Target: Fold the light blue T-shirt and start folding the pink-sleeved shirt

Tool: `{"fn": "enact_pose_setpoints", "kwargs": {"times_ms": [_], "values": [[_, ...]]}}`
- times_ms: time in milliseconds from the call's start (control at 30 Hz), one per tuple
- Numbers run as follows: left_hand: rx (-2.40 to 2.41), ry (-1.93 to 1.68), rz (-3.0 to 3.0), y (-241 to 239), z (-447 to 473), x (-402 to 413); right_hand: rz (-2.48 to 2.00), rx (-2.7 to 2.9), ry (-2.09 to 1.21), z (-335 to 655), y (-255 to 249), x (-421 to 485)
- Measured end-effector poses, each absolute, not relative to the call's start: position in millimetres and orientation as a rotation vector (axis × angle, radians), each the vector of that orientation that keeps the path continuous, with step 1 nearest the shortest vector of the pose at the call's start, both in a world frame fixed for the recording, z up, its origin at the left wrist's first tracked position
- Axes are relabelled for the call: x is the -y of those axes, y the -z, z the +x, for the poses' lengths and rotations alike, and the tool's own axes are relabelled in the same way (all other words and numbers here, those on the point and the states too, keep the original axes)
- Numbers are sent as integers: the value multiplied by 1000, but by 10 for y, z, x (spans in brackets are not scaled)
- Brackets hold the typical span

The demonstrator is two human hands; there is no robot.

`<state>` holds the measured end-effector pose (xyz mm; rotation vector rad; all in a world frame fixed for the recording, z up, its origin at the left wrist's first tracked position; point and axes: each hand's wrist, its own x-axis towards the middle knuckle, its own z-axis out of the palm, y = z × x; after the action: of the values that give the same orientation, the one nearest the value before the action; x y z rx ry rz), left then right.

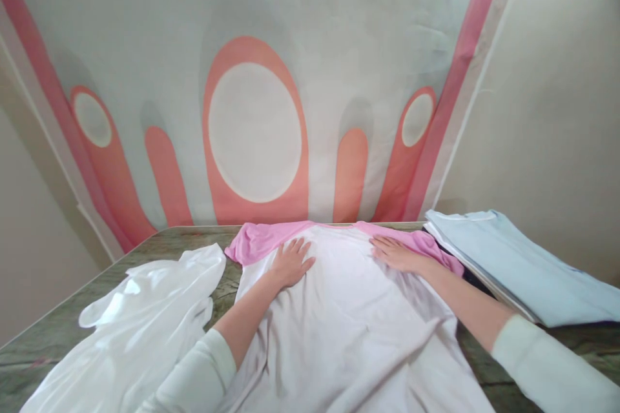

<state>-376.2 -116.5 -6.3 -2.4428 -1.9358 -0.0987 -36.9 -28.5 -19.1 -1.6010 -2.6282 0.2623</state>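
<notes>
A white T-shirt (339,310) with pink sleeves lies spread out on the wood-patterned table, its neckline at the far edge. My left hand (291,262) rests flat on the cloth near the left shoulder seam, fingers spread. Near the right shoulder, my right hand (394,254) lies flat too, its fingers reaching over the white and pink fabric. Neither hand grips anything. Creases run through the lower body of the shirt, and its bottom hem is outside the view.
Crumpled white fabric (150,329) lies on the left of the table (188,237). A stack of folded clothes (523,264), light blue on top, sits at the right. Behind the table hangs a white backdrop (368,32) with pink and orange shapes.
</notes>
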Motion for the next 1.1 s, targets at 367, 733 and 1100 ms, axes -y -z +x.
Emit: {"fn": "enact_pose_setpoints", "kwargs": {"times_ms": [367,733,1100], "values": [[1955,171,-2322,160,-3805,1286,-1850,2499,-164,-632,277,81],[1967,15,-2379,37,-4017,1482,-1606,2654,-174,-828,366,241],[2398,-143,-1513,-113,-5144,3138,-1573,2605,-35,-877,267,458]]}}
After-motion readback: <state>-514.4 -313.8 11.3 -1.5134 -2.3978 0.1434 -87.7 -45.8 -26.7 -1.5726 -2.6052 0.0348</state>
